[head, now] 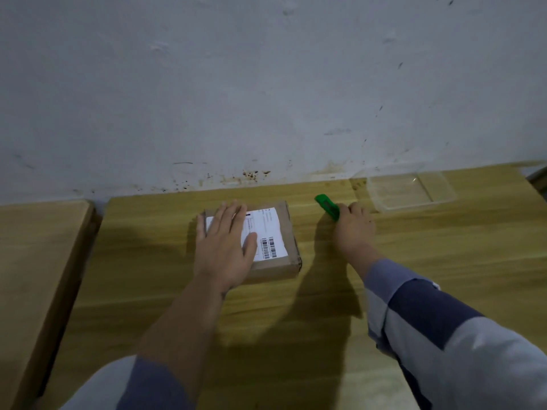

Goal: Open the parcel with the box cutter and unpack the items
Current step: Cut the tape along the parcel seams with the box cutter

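Our left hand (226, 247) lies flat, fingers straight, on the parcel (266, 241) at mid-table, while our right hand (353, 229) curls round the green box cutter (327, 207) just beside it. If we cut deep, we could slice the items inside or nick our steadying fingers.

Wooden table (296, 335) with taped parcel (288, 232), green box cutter (326, 206), seemingly empty clear tray (411, 190).

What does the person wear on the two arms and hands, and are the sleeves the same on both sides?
Both hands are bare: no gloves, rings or watch visible. Each arm has a sleeve in pale grey-white with a dark blue band. The left sleeve is pushed up, leaving the forearm bare. The right sleeve reaches the wrist and ends in a lighter blue cuff.
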Tool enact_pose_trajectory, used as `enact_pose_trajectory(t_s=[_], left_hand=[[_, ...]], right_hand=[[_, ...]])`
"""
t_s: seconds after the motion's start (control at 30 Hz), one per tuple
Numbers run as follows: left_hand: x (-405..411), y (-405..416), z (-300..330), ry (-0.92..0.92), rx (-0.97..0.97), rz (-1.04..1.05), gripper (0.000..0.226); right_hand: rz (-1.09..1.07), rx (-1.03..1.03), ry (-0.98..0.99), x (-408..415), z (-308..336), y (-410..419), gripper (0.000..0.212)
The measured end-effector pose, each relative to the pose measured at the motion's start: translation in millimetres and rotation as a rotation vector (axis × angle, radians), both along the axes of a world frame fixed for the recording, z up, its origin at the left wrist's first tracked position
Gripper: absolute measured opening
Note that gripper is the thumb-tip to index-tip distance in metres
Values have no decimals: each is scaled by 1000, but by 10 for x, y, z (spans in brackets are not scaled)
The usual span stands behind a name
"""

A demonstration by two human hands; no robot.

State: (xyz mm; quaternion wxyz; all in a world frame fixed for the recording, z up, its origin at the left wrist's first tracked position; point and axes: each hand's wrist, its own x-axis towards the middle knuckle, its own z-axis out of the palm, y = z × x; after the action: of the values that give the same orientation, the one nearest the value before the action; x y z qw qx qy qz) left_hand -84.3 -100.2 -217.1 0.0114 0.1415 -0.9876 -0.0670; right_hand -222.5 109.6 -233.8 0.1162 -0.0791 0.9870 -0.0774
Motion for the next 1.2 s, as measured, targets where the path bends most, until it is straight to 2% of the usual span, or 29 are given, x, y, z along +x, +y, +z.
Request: enact_pose_trajectory(t_s=[0.17, 0.23, 0.33, 0.43, 0.53, 0.6, 0.67, 0.8, 1.03, 1.2], left_hand=[[5, 14, 8, 0, 12, 3, 65], [1, 15, 18, 0, 20, 3, 65], [-4, 29, 31, -5, 32, 2, 66], [14, 22, 36, -8, 31, -2, 62], [11, 15, 41, -8, 25, -4, 61], [10, 15, 41, -6, 21, -8, 62], [9, 15, 44, -4, 17, -11, 62], [9, 20, 49, -4, 10, -15, 61], [2, 22, 49, -34, -26, -22, 64], [-4, 12, 26, -62, -44, -31, 69]], right_hand=[[-33, -336, -124, 140, 127, -123, 46], [-110, -508, -193, 234, 271, -164, 46], [-295, -781, -497, 364, 534, -176, 48], [-283, -887, -689, 497, 779, -113, 64], [-189, -925, -748, 630, 958, -30, 82], [-155, -955, -768, 714, 1021, -7, 85], [-138, -960, -730, 794, 1036, -34, 78], [-38, -762, -428, 936, 973, -156, 59], [18, -598, -91, 1034, 788, -220, 43], [31, -486, -31, 1070, 758, -282, 42]])
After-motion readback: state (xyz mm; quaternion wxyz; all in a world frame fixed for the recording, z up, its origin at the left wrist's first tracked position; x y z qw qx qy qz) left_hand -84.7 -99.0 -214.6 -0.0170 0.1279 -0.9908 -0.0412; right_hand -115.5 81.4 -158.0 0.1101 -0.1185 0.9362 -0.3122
